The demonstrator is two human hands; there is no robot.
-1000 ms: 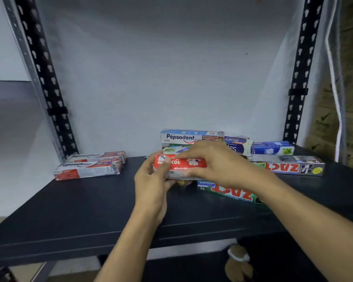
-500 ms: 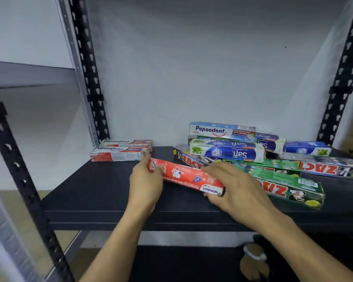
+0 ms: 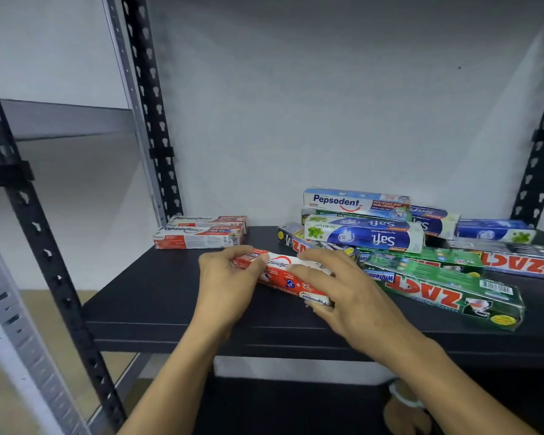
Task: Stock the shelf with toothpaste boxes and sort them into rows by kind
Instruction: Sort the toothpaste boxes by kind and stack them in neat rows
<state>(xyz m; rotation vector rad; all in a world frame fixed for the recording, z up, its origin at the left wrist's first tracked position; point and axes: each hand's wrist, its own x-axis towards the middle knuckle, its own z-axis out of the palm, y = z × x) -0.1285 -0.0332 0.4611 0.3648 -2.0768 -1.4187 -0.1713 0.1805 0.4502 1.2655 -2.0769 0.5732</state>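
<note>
- Shelf (image 3: 157,296): dark and flat. It carries every box in view.
- Red pair (image 3: 198,238): two red-and-white Pepsodent boxes lie side by side, beyond the left hand and a little to its left, near the back wall. They look like the start of one sorted row.
- Left hand (image 3: 230,284): fingers and thumb curl round the far-left end of the red box and pinch it.
- Red box (image 3: 291,282): another Pepsodent of the same kind, held between the two hands. It lies slantwise, low over the shelf or on it; which one cannot be told. It is near the red pair but apart from it.
- Right hand (image 3: 343,293): fingers lie across the top of the box and the thumb tucks under its near end, so this hand grips it too.
- Pile (image 3: 365,237): just right of the right hand and beyond it, Safi, Zact and a blue Pepsodent box lie stacked and crossed, unsorted.
- Progress: early. Only one row is begun, and the held box probably belongs there. The whole pile remains to be sorted.
</note>
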